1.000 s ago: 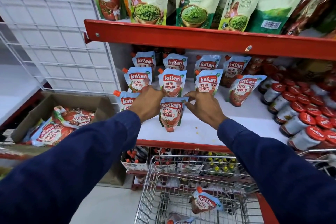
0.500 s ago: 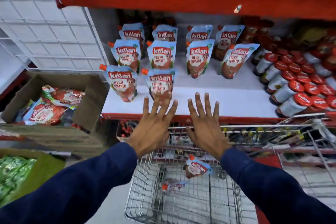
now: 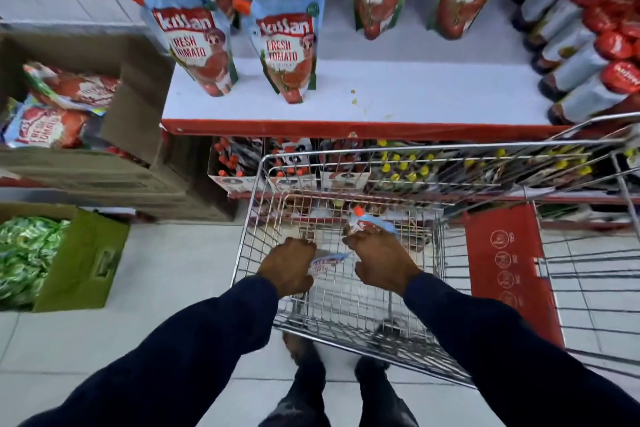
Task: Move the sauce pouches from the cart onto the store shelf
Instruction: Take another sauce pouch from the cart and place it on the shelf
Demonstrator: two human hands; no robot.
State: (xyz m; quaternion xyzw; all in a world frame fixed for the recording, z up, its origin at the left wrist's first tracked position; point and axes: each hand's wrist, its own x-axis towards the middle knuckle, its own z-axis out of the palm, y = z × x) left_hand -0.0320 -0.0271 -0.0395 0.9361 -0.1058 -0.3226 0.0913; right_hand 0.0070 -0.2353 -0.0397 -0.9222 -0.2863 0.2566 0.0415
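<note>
While both your arms reach down into the cart (image 3: 519, 146), your left hand (image 3: 289, 267) curls its grip onto one sauce pouch (image 3: 327, 262) lying on the cart's wire floor, and your right hand (image 3: 381, 262) closes on a second pouch (image 3: 367, 220) with an orange cap, just beyond the first. Above the cart's far rim, the store shelf (image 3: 398, 94) carries standing pouches (image 3: 285, 45) towards its left end and red-capped bottles (image 3: 595, 55) at its right.

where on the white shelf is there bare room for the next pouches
Bare strip along the shelf front, between the front-row pouch and the red-capped bottles. Crowded: the left end, where pouches stand in rows, and the right end, packed with bottles.
</note>
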